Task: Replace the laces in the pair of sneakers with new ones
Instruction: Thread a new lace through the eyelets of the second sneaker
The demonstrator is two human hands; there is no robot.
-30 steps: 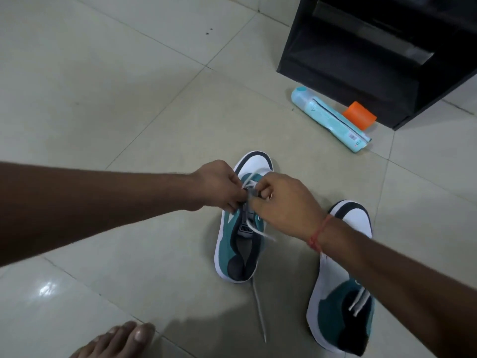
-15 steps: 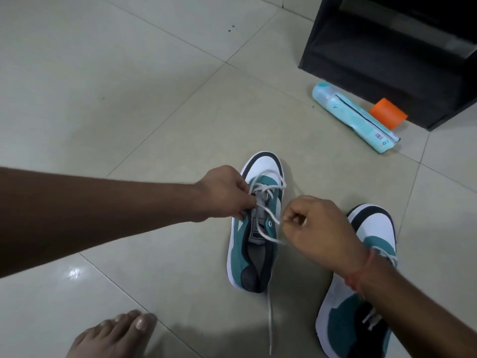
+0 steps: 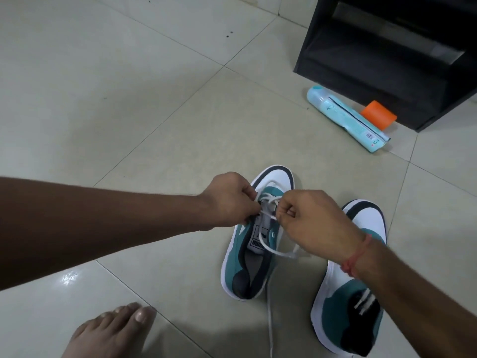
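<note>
Both hands are curled tight on the white lace (image 3: 268, 202) — left hand (image 3: 229, 200) pinching it right at the eyelets, right hand (image 3: 309, 223) pinching a strand that loops back past the tongue, with another end trailing along the floor (image 3: 129, 99) toward the near edge. The lace is threaded through the front of the left sneaker (image 3: 254, 241), mid-floor, toe pointing away. The other sneaker (image 3: 346, 293) sits just beside it, partly under the right forearm — further off there's a blue tube (image 3: 343, 117) and an orange cap (image 3: 378, 115) by a black cabinet (image 3: 382, 60), and a bare foot (image 3: 111, 334) near the floor's bottom edge.
</note>
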